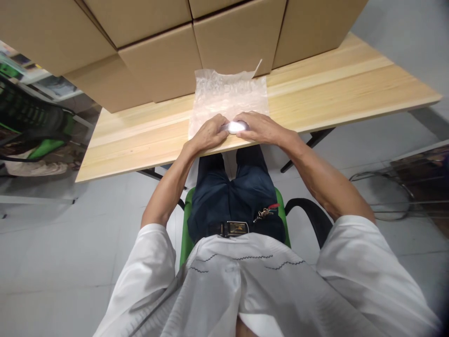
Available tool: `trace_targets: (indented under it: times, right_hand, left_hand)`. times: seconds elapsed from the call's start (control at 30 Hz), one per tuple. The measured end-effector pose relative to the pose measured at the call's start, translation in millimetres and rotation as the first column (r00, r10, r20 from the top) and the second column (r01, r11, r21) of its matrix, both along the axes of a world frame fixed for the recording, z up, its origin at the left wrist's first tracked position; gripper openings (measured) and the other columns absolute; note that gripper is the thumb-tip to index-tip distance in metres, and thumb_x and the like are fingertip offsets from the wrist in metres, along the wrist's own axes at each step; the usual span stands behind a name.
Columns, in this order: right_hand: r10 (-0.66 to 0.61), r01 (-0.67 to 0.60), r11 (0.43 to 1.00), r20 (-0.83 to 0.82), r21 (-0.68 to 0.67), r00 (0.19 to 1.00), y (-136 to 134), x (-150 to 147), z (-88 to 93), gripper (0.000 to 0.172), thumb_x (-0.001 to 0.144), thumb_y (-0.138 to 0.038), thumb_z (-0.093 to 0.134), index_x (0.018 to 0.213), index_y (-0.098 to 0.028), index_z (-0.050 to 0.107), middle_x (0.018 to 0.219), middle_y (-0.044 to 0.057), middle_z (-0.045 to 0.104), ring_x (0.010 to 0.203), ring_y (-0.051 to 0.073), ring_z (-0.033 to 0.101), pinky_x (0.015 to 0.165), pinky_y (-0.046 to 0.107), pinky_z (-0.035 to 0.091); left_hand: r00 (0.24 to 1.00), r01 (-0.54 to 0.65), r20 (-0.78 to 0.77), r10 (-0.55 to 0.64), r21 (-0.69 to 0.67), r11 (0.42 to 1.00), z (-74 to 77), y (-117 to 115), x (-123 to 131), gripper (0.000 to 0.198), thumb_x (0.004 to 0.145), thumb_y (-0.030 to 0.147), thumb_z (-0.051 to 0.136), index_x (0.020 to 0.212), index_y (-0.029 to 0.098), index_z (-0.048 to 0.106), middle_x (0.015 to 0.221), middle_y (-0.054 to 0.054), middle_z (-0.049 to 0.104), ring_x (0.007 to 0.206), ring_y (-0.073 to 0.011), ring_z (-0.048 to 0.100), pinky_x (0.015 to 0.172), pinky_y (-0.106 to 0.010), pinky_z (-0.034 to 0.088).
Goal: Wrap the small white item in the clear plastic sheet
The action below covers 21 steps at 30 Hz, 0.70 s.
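Note:
Between my two hands is a small, rounded, shiny object [237, 127] with a bright white glare on its top; its kind I cannot make out. My left hand [211, 133] grips its left end, with thumb and fingers closed around a narrower greyish part. On the other side, my right hand [257, 127] is closed on the darker right end. Both hands rest close to the table's front edge. Under them lies a sheet of clear bubble wrap [229, 93], flat on the wood, its far edge torn and curled up.
Large brown cardboard boxes [161, 63] are stacked along the back of the wooden table [336, 89]. At the left stands a green and black chair [31, 117] beside shelves. I sit on a green chair [186, 224] with black armrests. Cables [389, 187] lie on the right.

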State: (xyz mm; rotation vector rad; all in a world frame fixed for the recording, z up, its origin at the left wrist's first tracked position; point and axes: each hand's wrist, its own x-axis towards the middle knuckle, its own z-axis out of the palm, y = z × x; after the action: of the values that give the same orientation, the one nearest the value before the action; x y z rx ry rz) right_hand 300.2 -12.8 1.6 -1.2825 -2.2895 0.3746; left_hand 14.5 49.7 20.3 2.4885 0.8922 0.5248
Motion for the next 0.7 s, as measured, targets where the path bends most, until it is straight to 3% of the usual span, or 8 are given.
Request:
trace_targets:
  times: [0.2, 0.5, 0.7]
  right_hand:
    - [0.074, -0.074, 0.997, -0.001, 0.000, 0.997, -0.3, 7.2, 4.2, 0.064, 0.115, -0.066, 0.065, 0.157, -0.022, 0.083, 0.160, 0.020, 0.087, 0.146, 0.047, 0.074, 0.125, 0.058, 0.055]
    - [0.058, -0.059, 0.994, 0.010, 0.089, 0.998, -9.7, 12.1, -7.4, 0.076, 0.124, -0.075, 0.051, 0.167, -0.018, 0.079, 0.165, 0.024, 0.082, 0.149, 0.047, 0.070, 0.129, 0.060, 0.054]
    - [0.025, -0.030, 0.993, 0.046, 0.116, 0.999, -15.9, 6.2, -5.4, 0.071, 0.127, -0.073, 0.049, 0.161, -0.019, 0.080, 0.155, 0.025, 0.078, 0.143, 0.048, 0.065, 0.121, 0.060, 0.055]
  left_hand:
    - [0.993, -0.001, -0.115, 0.011, 0.086, 0.996, 5.2, -5.0, 2.1, 0.021, 0.108, 0.026, 0.069, 0.124, 0.023, 0.082, 0.131, -0.014, 0.083, 0.125, -0.0357, 0.079, 0.116, -0.054, 0.063]
    - [0.989, -0.010, -0.143, 0.029, 0.129, 0.992, 1.4, -6.8, 2.5, 0.028, 0.113, 0.032, 0.065, 0.127, 0.023, 0.087, 0.128, -0.014, 0.084, 0.121, -0.0362, 0.080, 0.114, -0.055, 0.065]
    - [0.970, -0.077, -0.202, 0.135, 0.270, 0.960, -2.0, -11.5, -24.8, 0.058, 0.123, 0.058, 0.062, 0.168, 0.023, 0.075, 0.158, -0.020, 0.078, 0.141, -0.0420, 0.078, 0.120, -0.054, 0.063]
